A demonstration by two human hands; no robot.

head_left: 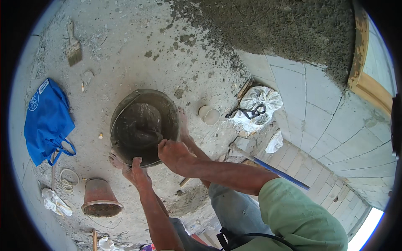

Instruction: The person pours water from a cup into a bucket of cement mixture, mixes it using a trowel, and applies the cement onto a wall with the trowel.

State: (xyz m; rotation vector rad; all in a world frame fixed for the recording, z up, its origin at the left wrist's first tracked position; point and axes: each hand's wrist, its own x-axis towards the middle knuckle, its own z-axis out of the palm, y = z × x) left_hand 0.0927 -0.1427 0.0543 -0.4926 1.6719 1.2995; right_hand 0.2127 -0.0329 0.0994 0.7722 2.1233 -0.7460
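Note:
A dark, mortar-smeared bucket [119, 111] stands on the floor between my feet, its wire handle lying against the left side. My left hand [137, 172] grips its near rim, thumb on top. Over the near right side of the rim, my right hand [176, 157] is closed in a fist around what looks like the handle of a trowel [155, 134]. That tool reaches down into the bucket and is coated grey, so its outline is hard to separate from the wet mortar. Most of the handle is hidden by my fingers.
A white cup [209, 115] and a clear plastic bag [261, 104] lie right of the bucket. At left are a brush [73, 51], a blue bag [49, 121] and a tipped reddish bucket [100, 196]. A blue-handled tool [280, 171] leans near the block wall [318, 113].

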